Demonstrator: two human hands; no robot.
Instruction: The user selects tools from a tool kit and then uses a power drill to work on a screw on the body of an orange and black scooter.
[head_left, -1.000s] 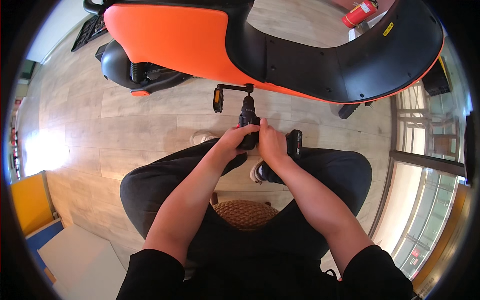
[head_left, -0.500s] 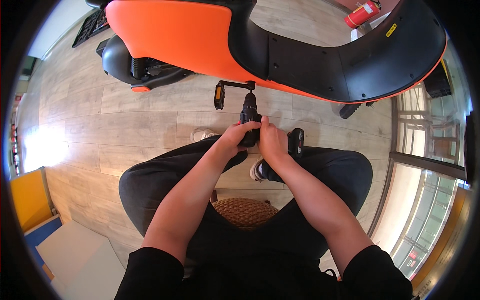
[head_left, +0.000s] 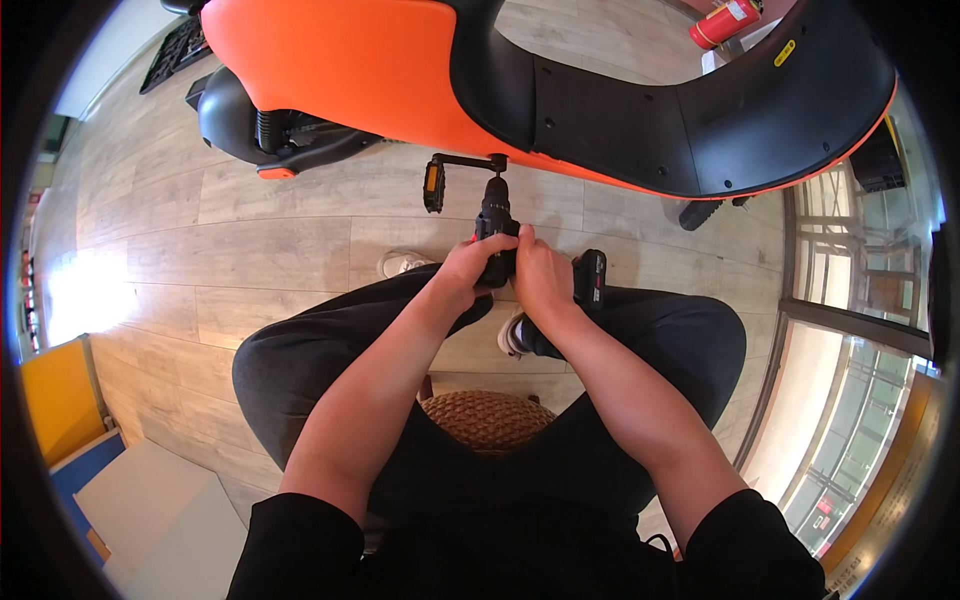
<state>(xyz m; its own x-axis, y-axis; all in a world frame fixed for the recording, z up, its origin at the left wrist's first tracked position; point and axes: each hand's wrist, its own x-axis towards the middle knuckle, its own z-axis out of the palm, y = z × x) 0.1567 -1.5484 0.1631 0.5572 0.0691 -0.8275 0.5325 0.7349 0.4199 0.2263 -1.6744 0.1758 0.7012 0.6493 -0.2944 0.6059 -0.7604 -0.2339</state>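
Note:
My left hand grips a black drill from the left, thumb over its body. My right hand is closed on the same drill's handle, whose battery pack sticks out to the right. The drill points away from me, its bit at the hub end of a black crank arm under an orange and black electric bike; whether the bit is seated is too small to tell. A pedal with an orange reflector hangs at the crank's left end.
I sit on a woven stool, knees spread, on a plank floor. A red fire extinguisher stands beyond the bike, a black tray lies far left, boards are at lower left, and glass panels at right.
The bike, drill and both hands appear slightly higher in the picture, as the view has shifted a little. My grip on the drill looks the same.

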